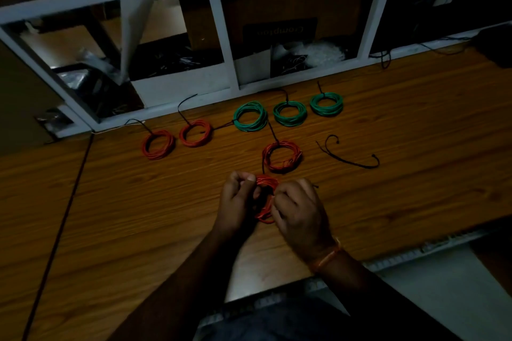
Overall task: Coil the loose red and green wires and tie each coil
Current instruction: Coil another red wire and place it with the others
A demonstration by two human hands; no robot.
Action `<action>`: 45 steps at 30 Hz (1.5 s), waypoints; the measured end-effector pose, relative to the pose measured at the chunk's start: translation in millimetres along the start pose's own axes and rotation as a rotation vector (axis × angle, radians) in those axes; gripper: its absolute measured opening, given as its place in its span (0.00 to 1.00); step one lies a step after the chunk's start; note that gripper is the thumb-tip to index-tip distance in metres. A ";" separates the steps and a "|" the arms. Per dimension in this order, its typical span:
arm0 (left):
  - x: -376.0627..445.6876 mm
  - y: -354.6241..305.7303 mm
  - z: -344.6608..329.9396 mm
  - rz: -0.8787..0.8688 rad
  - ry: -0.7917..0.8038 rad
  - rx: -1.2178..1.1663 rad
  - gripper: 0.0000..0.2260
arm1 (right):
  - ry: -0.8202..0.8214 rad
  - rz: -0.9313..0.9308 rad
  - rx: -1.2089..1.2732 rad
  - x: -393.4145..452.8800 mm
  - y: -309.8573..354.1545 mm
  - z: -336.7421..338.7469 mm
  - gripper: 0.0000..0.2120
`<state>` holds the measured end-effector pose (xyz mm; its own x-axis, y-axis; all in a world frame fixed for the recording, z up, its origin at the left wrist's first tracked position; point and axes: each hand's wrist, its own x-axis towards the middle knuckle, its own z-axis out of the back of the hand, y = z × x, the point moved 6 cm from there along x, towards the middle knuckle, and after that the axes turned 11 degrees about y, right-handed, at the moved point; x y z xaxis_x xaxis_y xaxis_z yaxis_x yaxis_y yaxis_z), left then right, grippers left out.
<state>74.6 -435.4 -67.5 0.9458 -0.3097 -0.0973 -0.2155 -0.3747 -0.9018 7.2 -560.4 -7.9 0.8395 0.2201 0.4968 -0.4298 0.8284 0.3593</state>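
Note:
A red wire coil sits between my two hands above the wooden table. My left hand grips its left side with curled fingers. My right hand curls round its right side, and a short dark end of tie string pokes out past the knuckles. Just beyond lies another red coil with a black tie string. Further back are two red coils and three green coils, each with a black string.
A loose black tie string lies on the table to the right of the coils. A white shelf frame with boxes and bags runs along the table's far edge. A thin dark cable crosses the table's left part.

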 end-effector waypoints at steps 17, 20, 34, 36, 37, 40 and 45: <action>6.0 -4.0 -0.7 0.050 0.066 0.064 0.11 | 0.087 0.007 0.353 3.5 -0.3 12.3 0.06; 5.7 -4.0 -0.4 0.056 0.046 0.095 0.13 | 0.163 -0.233 0.713 5.2 -11.1 7.5 0.05; 7.6 1.8 4.4 0.083 0.067 0.151 0.15 | 0.027 -0.587 1.073 -2.1 -21.5 16.4 0.03; 7.3 2.9 3.7 0.083 0.082 0.153 0.18 | -0.014 -0.550 0.921 0.5 -21.7 25.3 0.05; 7.4 2.5 2.8 0.078 0.092 0.165 0.20 | -0.027 -0.519 0.831 2.4 -21.0 30.2 0.06; 8.5 2.7 1.5 0.095 0.118 0.178 0.23 | -0.009 -0.390 0.559 12.2 -17.6 39.7 0.07; 6.0 -0.7 -2.1 0.131 0.157 0.204 0.19 | 0.088 -0.271 0.336 27.0 -25.1 25.4 0.08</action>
<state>79.9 -438.8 -66.5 0.8606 -0.4811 -0.1668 -0.2653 -0.1439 -0.9534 32.2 -588.4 16.6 0.9555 0.0730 0.2857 -0.2626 0.6515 0.7117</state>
